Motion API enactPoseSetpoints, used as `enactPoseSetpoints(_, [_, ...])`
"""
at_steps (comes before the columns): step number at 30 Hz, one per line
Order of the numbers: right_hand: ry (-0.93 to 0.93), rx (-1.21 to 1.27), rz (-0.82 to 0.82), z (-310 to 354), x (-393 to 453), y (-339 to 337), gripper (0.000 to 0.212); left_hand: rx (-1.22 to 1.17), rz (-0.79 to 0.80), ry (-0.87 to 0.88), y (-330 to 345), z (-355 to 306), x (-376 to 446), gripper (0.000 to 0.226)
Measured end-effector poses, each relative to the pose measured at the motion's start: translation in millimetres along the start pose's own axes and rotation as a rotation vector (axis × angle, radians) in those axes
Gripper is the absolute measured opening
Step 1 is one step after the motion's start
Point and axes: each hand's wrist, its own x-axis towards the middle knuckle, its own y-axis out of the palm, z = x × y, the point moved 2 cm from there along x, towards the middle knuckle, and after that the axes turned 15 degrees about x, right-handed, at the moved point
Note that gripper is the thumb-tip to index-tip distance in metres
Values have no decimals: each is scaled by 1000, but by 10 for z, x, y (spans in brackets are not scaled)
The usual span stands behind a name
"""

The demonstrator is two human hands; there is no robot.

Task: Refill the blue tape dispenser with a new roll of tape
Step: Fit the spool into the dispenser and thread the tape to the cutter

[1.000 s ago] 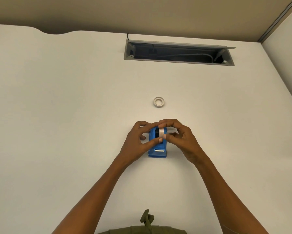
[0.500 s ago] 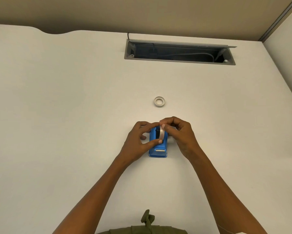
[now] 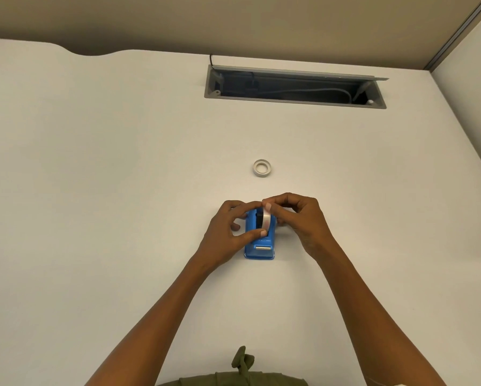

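The blue tape dispenser [image 3: 259,249] stands on the white desk with its cutter end toward me. A clear roll of tape [image 3: 266,220] stands on edge in its slot, beside a black hub. My left hand [image 3: 228,232] grips the dispenser from the left, thumb laid across its front. My right hand [image 3: 297,218] pinches the top of the roll with thumb and forefinger. A small whitish ring, an empty tape core or another roll [image 3: 262,168], lies flat on the desk beyond the dispenser.
A grey cable tray opening [image 3: 295,86] with cords inside is cut into the desk at the back. A partition wall [image 3: 467,112] rises on the right. Olive fabric [image 3: 242,371] shows at the bottom edge.
My right hand's fingers have shifted from the roll's front side to its top. The roll sits a little more upright in the slot. The left hand has hardly moved.
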Motion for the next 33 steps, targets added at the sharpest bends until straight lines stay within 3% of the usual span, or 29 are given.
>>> enactPoseSetpoints(9, [-81,-269,127,232,-41,-82,16,-41,24,5,-4,-17,1,54])
enactPoseSetpoints(15, [-53,-228,127,278,-34,-78,18,-95,-31,-23,-5,-59,22,42])
enactPoseSetpoints(33, [-81,-309,102,304,-45,-62,5,-99,-47,-19,9,-49,6,46])
